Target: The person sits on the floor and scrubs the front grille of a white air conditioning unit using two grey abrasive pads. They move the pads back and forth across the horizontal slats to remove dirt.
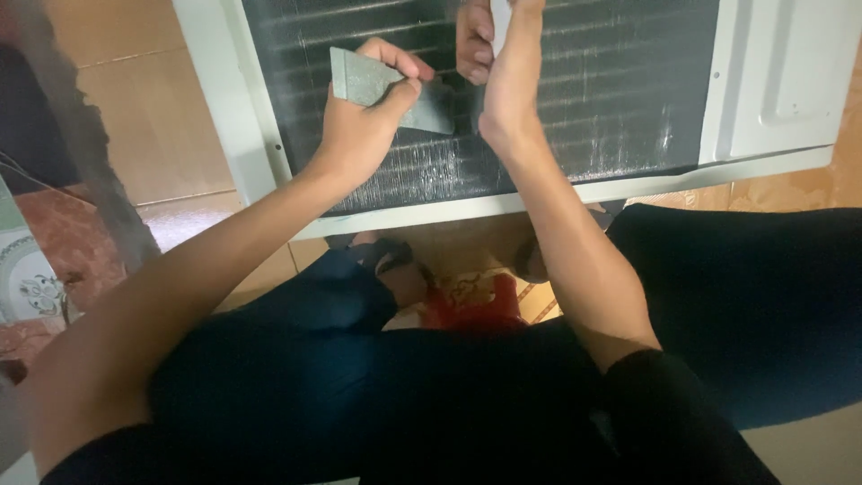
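1. The left hand [364, 126] pinches a flat grey card [386, 90] between thumb and fingers. The card lies tilted against the dark metal fins [611, 90].
2. The right hand [498, 63] sits at 3 o'clock from the card, just beside it. Its fingers are curled shut around a thin white thing [500, 18], which is mostly hidden.
3. The fins fill a white frame [628, 187] that rests on the floor.
4. At 6 o'clock, the person's dark trousers [359, 395] cover their knees.

Dim, warm light; soft blur.
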